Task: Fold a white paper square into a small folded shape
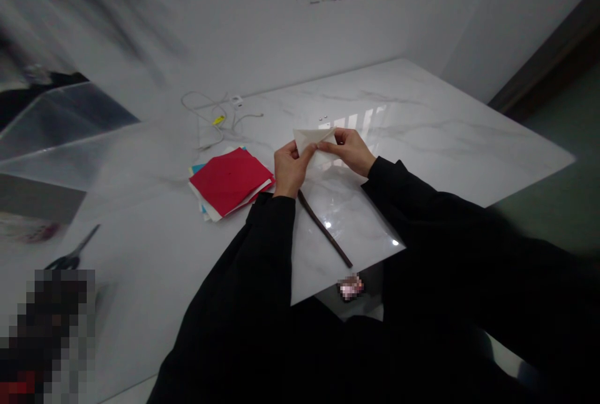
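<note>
Between my two hands is a white piece of paper or felt (307,136), folded over and raised above the table. My left hand (289,169) pinches its left side, thumb pressed on the front. On the right side my right hand (352,151) grips it, with the thumb reaching toward the middle. Both thumbs nearly meet at the fold. Below my hands, a thin dark brown stick (324,229) lies slantwise on the table. Left of my left hand rests a stack of coloured sheets (229,180), red on top, with white and blue edges showing beneath.
A white cable (201,107) with a yellow tag (218,121) lies near the wall. Scissors (72,257) rest at the left, beside a blurred-out dark shape. A clear plastic box or sheet (60,122) stands at the far left. The marble-patterned table (450,122) meets a white wall.
</note>
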`<state>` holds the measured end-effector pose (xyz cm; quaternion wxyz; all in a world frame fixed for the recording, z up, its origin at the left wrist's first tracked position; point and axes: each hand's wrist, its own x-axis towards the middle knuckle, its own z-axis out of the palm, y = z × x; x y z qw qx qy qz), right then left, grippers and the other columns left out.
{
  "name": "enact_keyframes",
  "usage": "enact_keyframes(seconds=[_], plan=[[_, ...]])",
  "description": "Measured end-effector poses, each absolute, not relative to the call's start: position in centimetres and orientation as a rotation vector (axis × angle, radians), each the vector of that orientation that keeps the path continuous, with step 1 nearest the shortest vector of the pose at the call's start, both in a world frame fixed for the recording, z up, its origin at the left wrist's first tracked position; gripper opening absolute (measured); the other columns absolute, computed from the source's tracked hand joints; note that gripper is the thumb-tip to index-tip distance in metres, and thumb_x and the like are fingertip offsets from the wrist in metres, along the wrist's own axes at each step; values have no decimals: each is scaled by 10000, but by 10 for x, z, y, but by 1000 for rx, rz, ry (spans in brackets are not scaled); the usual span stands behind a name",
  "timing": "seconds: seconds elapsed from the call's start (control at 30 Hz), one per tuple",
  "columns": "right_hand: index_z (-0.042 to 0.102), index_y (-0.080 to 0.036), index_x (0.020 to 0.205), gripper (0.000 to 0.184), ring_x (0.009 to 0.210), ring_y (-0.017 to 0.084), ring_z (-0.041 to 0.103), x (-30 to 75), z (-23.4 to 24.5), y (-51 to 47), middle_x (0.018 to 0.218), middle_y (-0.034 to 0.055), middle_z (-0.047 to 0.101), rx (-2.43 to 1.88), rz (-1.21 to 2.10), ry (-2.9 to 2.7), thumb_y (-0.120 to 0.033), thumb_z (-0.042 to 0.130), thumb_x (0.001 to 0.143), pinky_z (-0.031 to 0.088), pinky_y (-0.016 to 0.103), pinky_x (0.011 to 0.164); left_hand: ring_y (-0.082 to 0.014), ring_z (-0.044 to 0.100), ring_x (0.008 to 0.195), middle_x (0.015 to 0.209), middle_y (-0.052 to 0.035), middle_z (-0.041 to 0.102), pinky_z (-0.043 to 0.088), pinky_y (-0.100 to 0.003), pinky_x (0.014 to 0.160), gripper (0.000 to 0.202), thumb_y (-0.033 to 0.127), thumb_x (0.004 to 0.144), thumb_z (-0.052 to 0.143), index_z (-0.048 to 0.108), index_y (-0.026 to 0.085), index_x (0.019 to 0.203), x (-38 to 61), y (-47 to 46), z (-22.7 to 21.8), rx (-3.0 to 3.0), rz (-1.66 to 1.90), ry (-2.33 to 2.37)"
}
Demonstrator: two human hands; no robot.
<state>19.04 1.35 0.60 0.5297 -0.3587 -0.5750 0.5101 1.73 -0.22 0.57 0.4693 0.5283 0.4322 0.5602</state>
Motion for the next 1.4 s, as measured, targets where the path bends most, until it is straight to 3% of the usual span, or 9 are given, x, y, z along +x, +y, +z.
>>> enact_keyframes(seconds=[0.47, 0.8, 1.4], plan=[[763, -195, 935, 525, 937, 224, 718, 189, 8, 14, 982, 56, 798, -853, 1237, -1358, -595, 953, 652, 624, 387, 895, -228, 762, 787, 928, -101, 827, 620, -305, 676, 420, 443, 784, 838, 814, 128, 1062, 18, -3, 9, 1368, 1385, 1133], [754, -180, 906, 472, 891, 205, 705, 190, 7, 15, 933, 50, 779, -832, 1223, -1363, -543, 952, 680, 611, 358, 856, -242, 773, 822, 899, -94, 822, 635, -327, 721, 404, 422, 792, 830, 808, 128, 1068, 18, -3, 7, 1377, 1401, 1127], [745, -184, 895, 463, 867, 189, 693, 190, 3, 18, 915, 41, 770, -804, 1211, -1379, -541, 950, 683, 611, 353, 847, -218, 752, 789, 891, -86, 812, 595, -289, 663, 374, 422, 793, 806, 801, 137, 1034, 19, -2, 6, 1410, 1399, 1169]])
